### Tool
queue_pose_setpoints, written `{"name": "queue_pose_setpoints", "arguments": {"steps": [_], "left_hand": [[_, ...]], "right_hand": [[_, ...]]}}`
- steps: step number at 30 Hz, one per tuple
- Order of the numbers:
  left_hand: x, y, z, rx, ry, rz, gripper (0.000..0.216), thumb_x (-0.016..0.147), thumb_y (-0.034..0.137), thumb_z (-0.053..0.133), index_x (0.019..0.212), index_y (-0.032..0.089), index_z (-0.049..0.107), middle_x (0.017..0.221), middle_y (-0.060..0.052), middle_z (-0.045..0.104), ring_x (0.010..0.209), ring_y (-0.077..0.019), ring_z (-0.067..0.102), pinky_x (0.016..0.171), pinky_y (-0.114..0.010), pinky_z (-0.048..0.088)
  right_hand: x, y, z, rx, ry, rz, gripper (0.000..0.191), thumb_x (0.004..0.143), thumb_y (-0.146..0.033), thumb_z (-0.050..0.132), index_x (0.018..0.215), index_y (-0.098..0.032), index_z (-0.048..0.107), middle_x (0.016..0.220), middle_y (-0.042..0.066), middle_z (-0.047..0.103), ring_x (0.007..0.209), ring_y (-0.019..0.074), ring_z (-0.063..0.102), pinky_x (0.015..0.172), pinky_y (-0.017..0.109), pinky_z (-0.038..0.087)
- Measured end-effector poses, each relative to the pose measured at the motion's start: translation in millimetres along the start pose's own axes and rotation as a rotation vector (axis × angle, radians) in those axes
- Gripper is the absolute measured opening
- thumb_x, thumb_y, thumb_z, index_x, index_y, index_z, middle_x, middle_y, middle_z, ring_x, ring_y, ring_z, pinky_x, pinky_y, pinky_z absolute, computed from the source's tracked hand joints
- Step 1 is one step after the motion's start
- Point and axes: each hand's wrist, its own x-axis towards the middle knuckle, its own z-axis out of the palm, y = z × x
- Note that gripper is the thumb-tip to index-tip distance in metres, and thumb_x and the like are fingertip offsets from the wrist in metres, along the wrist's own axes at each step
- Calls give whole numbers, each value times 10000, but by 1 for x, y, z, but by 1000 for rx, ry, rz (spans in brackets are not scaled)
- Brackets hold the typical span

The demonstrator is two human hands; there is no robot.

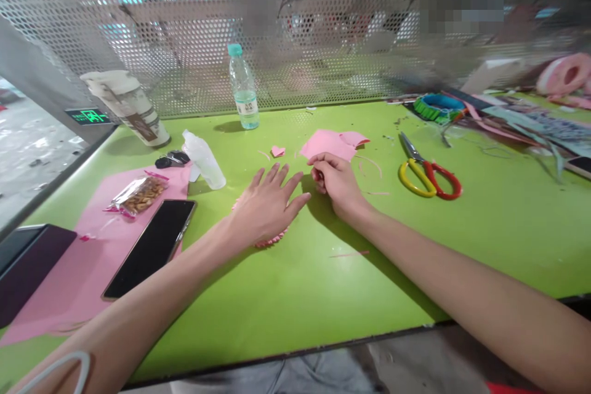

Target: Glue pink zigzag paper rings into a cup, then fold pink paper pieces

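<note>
My left hand (pixel 265 206) lies flat with its fingers spread, over a pink paper piece with a frilled edge (pixel 272 240); most of that piece is hidden beneath the palm. Just to the right, my right hand (pixel 336 183) is closed, its thumb and fingers curled together. Whatever they may hold cannot be made out. Beyond the right hand lie pink paper pieces (pixel 323 143), and a small pink paper heart (pixel 277 151) sits past the left fingertips. Scissors (pixel 431 178) with one yellow and one red handle rest to the right, apart from both hands.
A water bottle (pixel 244 92) and a paper cup (pixel 132 109) stand at the back. Leftward are a white squeeze bottle (pixel 204 160), a snack packet (pixel 138 194), a phone (pixel 150 249) and a pink sheet (pixel 50 280). Paper strips (pixel 512 123) clutter the right; a perforated panel (pixel 184 31) borders the rear.
</note>
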Motion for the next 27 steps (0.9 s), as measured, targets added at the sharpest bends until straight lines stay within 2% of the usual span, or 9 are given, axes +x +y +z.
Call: {"name": "queue_pose_setpoints", "arguments": {"steps": [4, 11, 17, 22, 27], "left_hand": [[-2, -2, -7, 13, 45, -7, 705, 1140, 604, 219, 1724, 225, 328, 1809, -145, 250, 1684, -348, 192, 1361, -622, 162], [-6, -3, 1, 11, -34, -6, 723, 1139, 610, 173, 1717, 216, 355, 1786, -181, 302, 1667, -358, 251, 1346, -617, 207], [-7, -4, -2, 2, 16, 4, 719, 1140, 602, 176, 1724, 215, 336, 1790, -175, 297, 1675, -351, 230, 1353, -605, 198], [-7, -5, -2, -6, -38, -15, 727, 1137, 610, 183, 1733, 214, 312, 1795, -164, 284, 1673, -347, 232, 1354, -596, 212], [-8, -6, -3, 9, 25, 12, 714, 1140, 596, 219, 1733, 208, 308, 1794, -166, 285, 1677, -344, 226, 1354, -589, 215]], "right_hand": [[0, 0, 0, 4, 4, 9, 98, 731, -254, 628, 802, -214, 681, 567, -57, 506, 482, 102, 402, 427, 228, 228], [0, 1, -1, -6, -4, 5, 92, 739, -261, 633, 801, -218, 685, 580, -52, 534, 479, 101, 407, 427, 231, 244], [0, 0, 0, -5, -3, 5, 97, 729, -246, 626, 797, -215, 688, 560, -55, 523, 476, 102, 405, 425, 230, 243], [-1, -2, 0, -3, -4, 9, 84, 730, -252, 633, 788, -212, 680, 566, -50, 529, 481, 102, 406, 422, 229, 237], [-1, -2, 1, -6, -1, 6, 86, 730, -248, 633, 791, -215, 683, 566, -55, 519, 474, 97, 396, 425, 232, 228]]}}
